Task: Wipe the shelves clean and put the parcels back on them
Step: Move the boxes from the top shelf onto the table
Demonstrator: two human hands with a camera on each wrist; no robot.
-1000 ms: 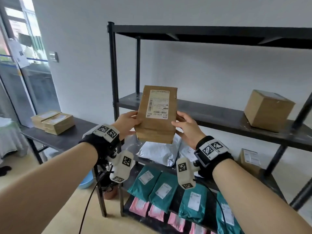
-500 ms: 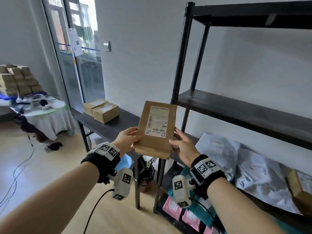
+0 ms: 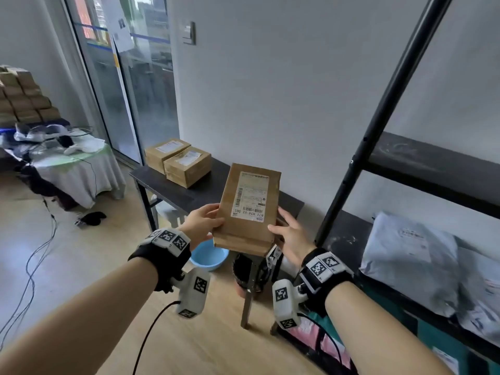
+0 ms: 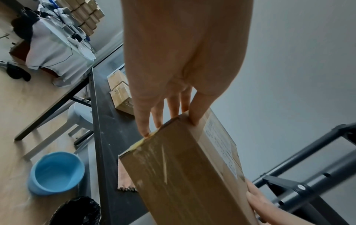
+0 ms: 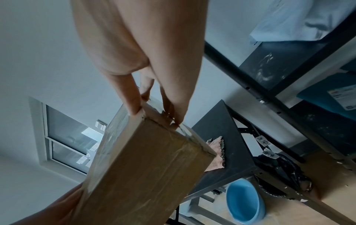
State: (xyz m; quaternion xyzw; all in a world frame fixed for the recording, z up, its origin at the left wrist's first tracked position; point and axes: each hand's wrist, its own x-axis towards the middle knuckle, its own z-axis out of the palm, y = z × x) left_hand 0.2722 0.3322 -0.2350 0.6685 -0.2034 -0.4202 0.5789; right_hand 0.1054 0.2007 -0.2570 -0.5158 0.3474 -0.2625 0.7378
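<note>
Cardboard box, brown and flat, stands up on end in the air between two hands, in front of the person's chest; the left hand pinches its left edge at 9 o'clock, thumb on the label side and fingers behind; the right hand pinches the right edge at 3 o'clock the same way. It looks stiff and light to me, because fingertips alone keep it up; the shiny tape may be a bit slippery, so the bare corners seem the best place to hold. At 12 o'clock past it is a dark side table with two more boxes; the black shelf is at 3 o'clock, dusty and bare at this end; a blue bowl sits on the floor below.
</note>
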